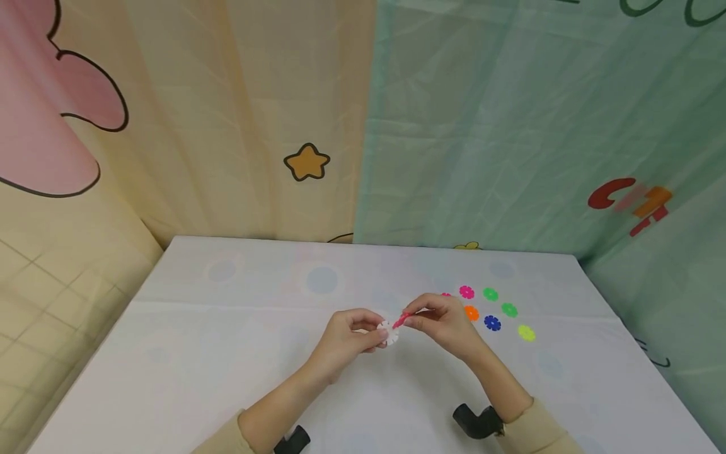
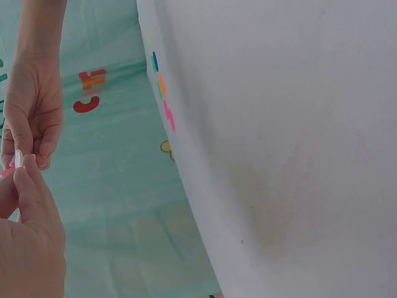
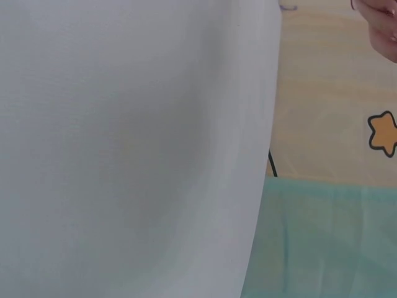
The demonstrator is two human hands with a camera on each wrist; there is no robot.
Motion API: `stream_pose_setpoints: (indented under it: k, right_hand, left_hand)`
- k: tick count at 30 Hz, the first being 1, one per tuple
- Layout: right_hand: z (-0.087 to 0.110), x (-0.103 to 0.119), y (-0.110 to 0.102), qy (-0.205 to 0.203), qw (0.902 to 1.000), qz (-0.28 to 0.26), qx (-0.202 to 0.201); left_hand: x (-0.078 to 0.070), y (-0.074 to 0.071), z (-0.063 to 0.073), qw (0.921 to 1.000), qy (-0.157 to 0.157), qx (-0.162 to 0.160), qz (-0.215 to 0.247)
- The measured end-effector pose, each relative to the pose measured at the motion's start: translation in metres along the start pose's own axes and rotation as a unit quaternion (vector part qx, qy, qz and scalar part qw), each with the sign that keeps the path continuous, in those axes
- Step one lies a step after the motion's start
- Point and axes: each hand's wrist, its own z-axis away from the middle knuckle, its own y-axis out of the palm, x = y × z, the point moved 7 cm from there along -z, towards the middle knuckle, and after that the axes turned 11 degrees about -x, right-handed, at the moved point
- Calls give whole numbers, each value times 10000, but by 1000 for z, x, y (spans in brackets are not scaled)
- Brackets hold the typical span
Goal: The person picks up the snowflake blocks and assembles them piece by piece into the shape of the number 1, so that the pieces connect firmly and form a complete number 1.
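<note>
the left hand (image 1: 350,336) pinches a white, round, plastic-looking disc (image 1: 391,336) above the worktop (image 1: 227,366); the right hand (image 1: 445,325) pinches a slim pink-red piece (image 1: 400,321), its end at the disc's edge. a crooked push could make either slip, since fingertips hold so little. the disc looks thin, slit around its rim. beyond lie bright notched discs (image 1: 492,323), scattered.
</note>
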Motion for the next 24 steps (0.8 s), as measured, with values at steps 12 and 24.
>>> stream_pose_setpoints:
  k: [12,24]
  right_hand:
    - [2,-4,17,-364,9982,-481,49]
    - [-1,-2,15,-262,9955,-909,5]
  left_hand:
    - [10,-2,4,9960,-511,-510,534]
    - [2,1,12,9882,-926,-703,1000]
